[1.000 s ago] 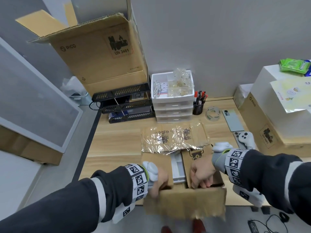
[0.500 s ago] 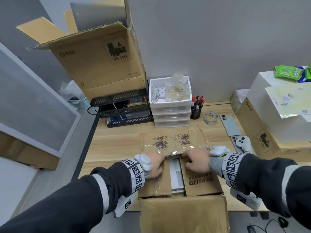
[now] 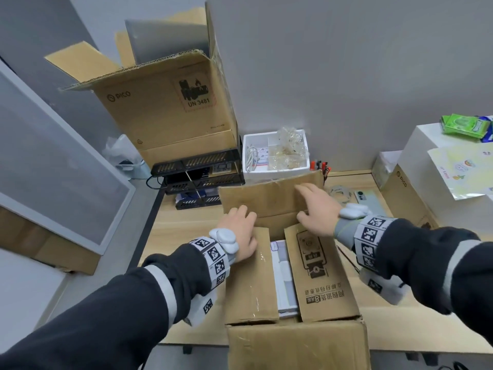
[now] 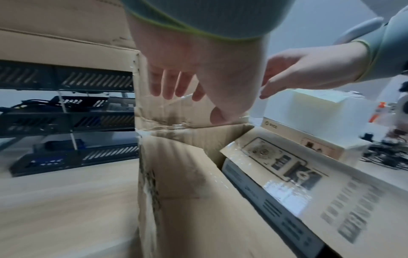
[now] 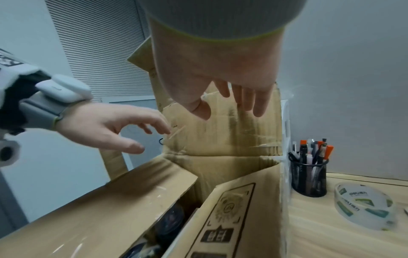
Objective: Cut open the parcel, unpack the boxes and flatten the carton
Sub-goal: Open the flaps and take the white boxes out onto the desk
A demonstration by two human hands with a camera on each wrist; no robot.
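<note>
Both hands hover spread and holding nothing over the carton [image 3: 290,340] on the table [image 3: 186,231]. The left hand [image 3: 241,236] and right hand [image 3: 317,212] reach its upright far flap [image 3: 266,198] (touching or not, unclear).

Both your arms reached forward, dark sleeves with marker bands at the wrists. Your left hand [image 3: 240,233] was open, fingers loosely spread and slightly bent. Your right hand [image 3: 317,209] sat further out, fingers straight, palm down.
</note>
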